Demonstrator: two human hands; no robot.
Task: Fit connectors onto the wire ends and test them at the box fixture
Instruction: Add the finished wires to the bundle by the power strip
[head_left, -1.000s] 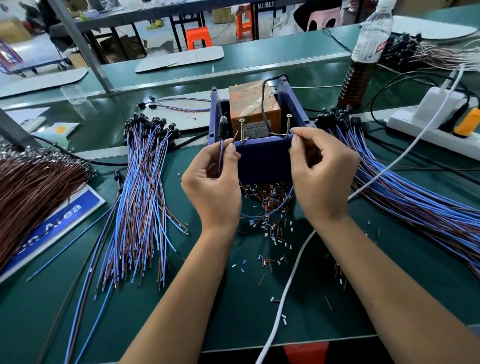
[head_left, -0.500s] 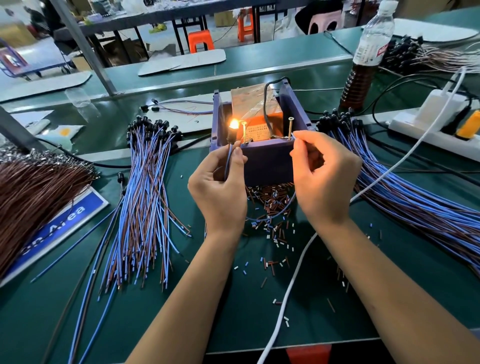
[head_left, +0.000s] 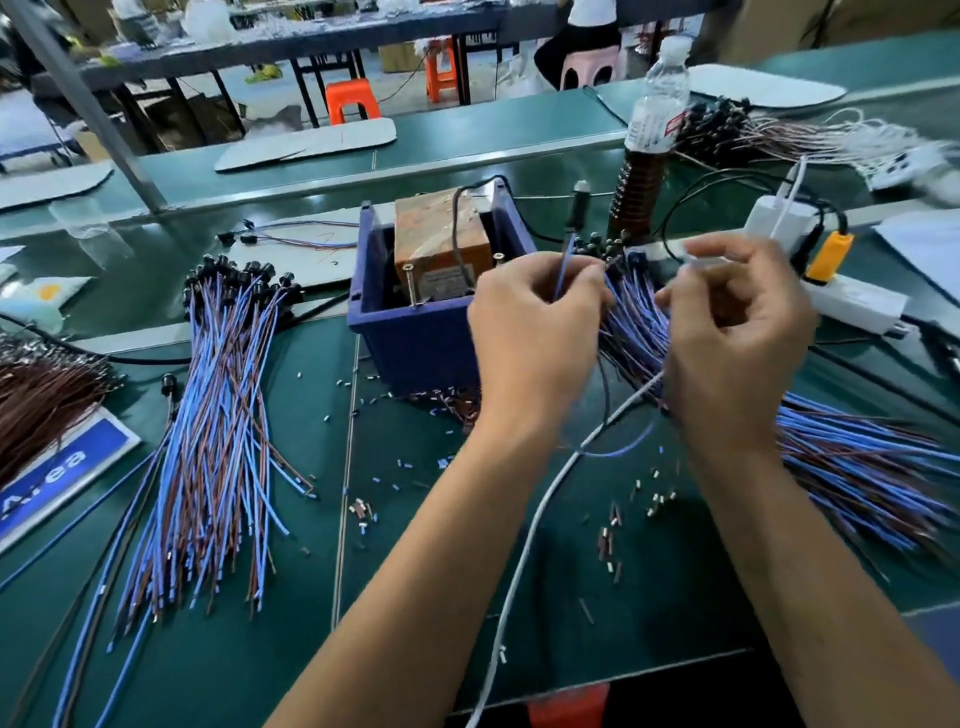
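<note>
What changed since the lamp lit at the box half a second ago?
Both hands left the box fixture, moving right over the right wire pile. Left hand keeps pinching the blue wire, lamp end now unlit; right hand grips the other end. Left bundle unmoved.

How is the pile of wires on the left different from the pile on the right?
The left wire bundle lies untouched, beside the blue box fixture; the right wire bundle runs under the right hand. The left looks sharp; the right is blurred. Both mix blue and brown wires with black connectors.

bottle (head_left: 655, 124) upright behind bench | white power strip (head_left: 852, 306) right | orange stool (head_left: 352, 100) far back | blue sign (head_left: 57, 475) left
</note>
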